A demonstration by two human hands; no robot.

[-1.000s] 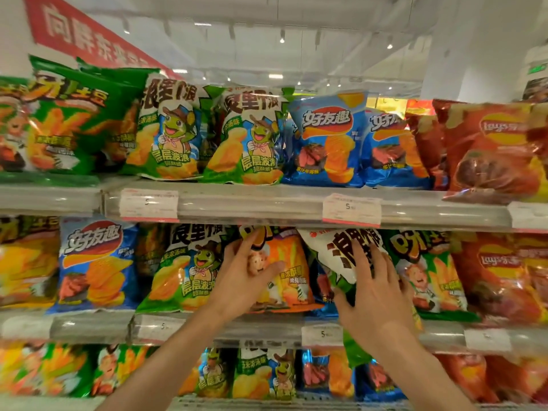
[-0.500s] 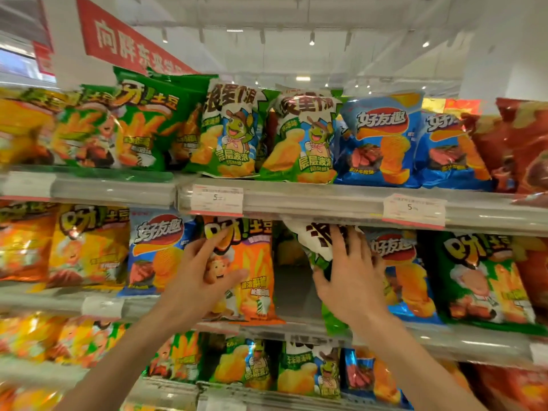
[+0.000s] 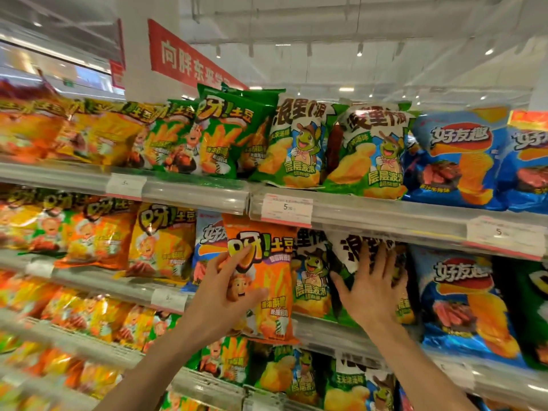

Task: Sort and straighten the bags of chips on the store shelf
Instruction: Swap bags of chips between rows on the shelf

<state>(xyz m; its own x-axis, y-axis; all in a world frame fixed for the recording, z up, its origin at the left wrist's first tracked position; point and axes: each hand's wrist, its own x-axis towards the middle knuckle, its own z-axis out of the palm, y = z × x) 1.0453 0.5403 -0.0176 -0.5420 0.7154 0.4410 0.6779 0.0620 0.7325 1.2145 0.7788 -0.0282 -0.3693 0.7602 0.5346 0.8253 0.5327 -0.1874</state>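
Observation:
My left hand (image 3: pixel 229 289) grips an orange chip bag (image 3: pixel 268 280), held upright in front of the middle shelf (image 3: pixel 320 324). It partly covers a blue bag (image 3: pixel 207 241) behind it. My right hand (image 3: pixel 370 287) lies with spread fingers on a white-and-green bag (image 3: pixel 357 253) that leans tilted on the same shelf. Between the two stands another green bag with a frog figure (image 3: pixel 311 277), upright. A blue bag (image 3: pixel 462 304) stands to the right of my right hand.
The top shelf (image 3: pixel 192 194) carries orange, green, frog and blue bags in a row. Price tags (image 3: pixel 286 209) hang on the shelf rails. Yellow and orange bags (image 3: pixel 160 241) fill the middle shelf's left. The bottom shelf (image 3: pixel 207 384) holds mixed bags. A red banner (image 3: pixel 189 59) hangs above.
The view has swung to the left. My left hand has carried the orange bag leftward, now over the blue bag. My right hand still presses the white-and-green bag, now beside an upright frog bag.

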